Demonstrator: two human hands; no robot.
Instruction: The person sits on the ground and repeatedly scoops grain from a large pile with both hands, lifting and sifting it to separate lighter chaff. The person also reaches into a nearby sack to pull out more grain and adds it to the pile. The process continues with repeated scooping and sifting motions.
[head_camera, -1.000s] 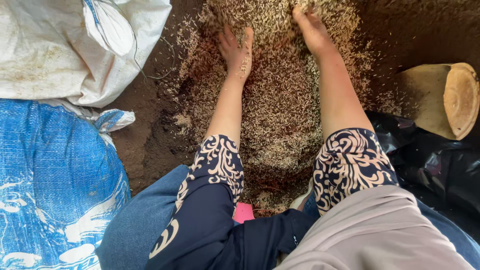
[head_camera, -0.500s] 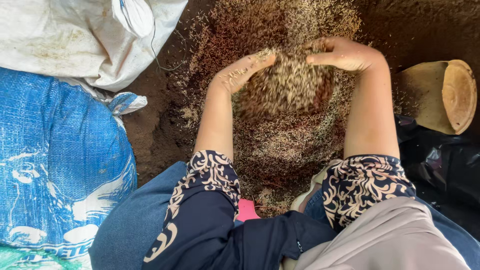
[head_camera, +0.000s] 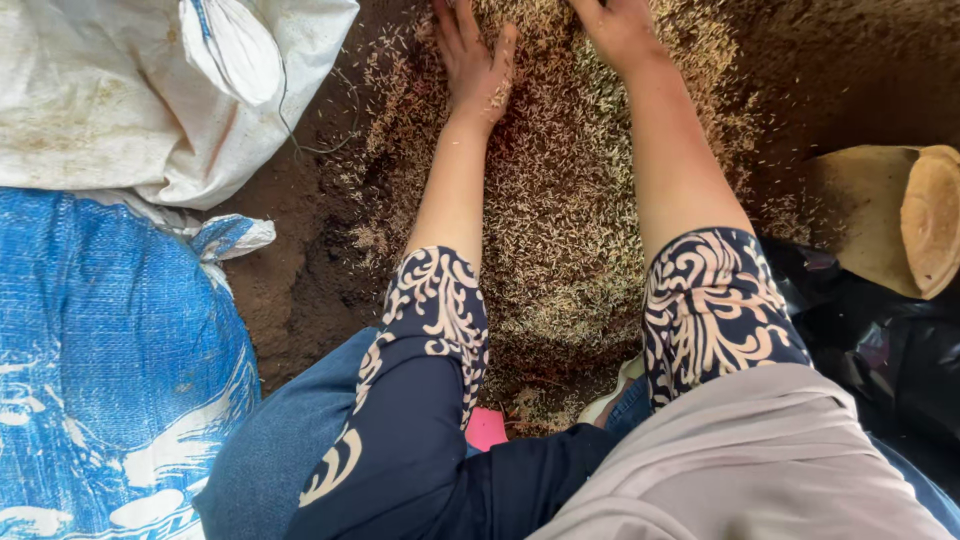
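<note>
While both arms stretch forward, the left hand (head_camera: 472, 62) lies flat with fingers spread on the heap of husked grain (head_camera: 560, 230) covering the dirt floor (head_camera: 300, 290), the right hand (head_camera: 615, 28) pressed open into it, white sack (head_camera: 110, 100) beside.

Dry, husky grain (head_camera: 560, 230), coarse woven plastic sacks (head_camera: 100, 340), glossy black plastic sheet (head_camera: 880, 340), crumbly matt soil (head_camera: 300, 290)

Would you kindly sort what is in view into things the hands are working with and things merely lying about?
In hand:
- left hand, flat on the grain
- right hand, flat on the grain
- heap of pale husked grain

Lying about:
- white woven sack
- blue woven sack
- tan round container
- black plastic sheet
</note>
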